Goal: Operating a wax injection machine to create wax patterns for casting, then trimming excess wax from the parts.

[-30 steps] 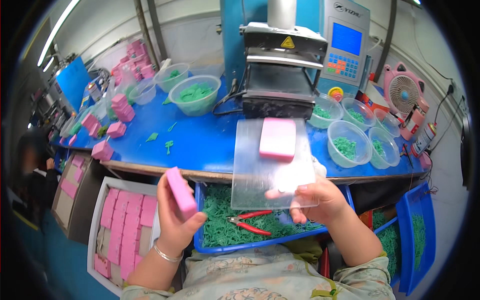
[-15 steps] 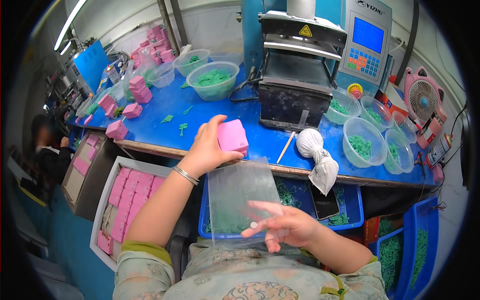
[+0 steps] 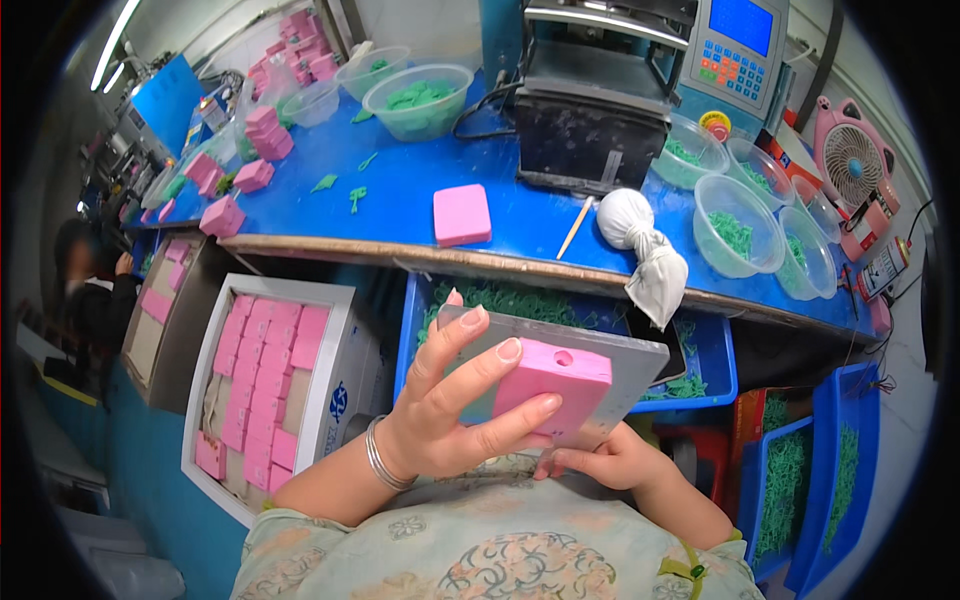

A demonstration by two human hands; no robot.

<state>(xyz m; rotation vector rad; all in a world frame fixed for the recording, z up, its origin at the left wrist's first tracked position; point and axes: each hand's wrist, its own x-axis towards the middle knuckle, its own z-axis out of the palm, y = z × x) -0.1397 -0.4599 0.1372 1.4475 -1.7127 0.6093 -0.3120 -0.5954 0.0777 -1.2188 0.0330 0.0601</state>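
Note:
My left hand (image 3: 445, 410) lies over a pink block (image 3: 572, 375) with a round hole in its near top side. Its fingers are spread across the block and the left edge of a clear, greyish plate (image 3: 630, 360); its thumb is hidden. The block rests flat against the tilted plate, which is over my lap. Under the plate's lower edge, my right hand (image 3: 615, 458) grips it, with most fingers out of sight. Another pink block (image 3: 462, 215) sits near the front edge of the blue table.
A black press (image 3: 590, 130) stands at the back. To its right are a wooden stick (image 3: 575, 228), a white cloth pouch (image 3: 640, 240) and tubs of green pieces (image 3: 732, 232). A blue tray (image 3: 412, 330) is below the table edge, and a box of pink blocks (image 3: 200, 400) at left.
A pink block now lies on the table where my left hand was. That hand has come down to the plate and a pink block there. The plate has tilted and my right hand has moved beneath it.

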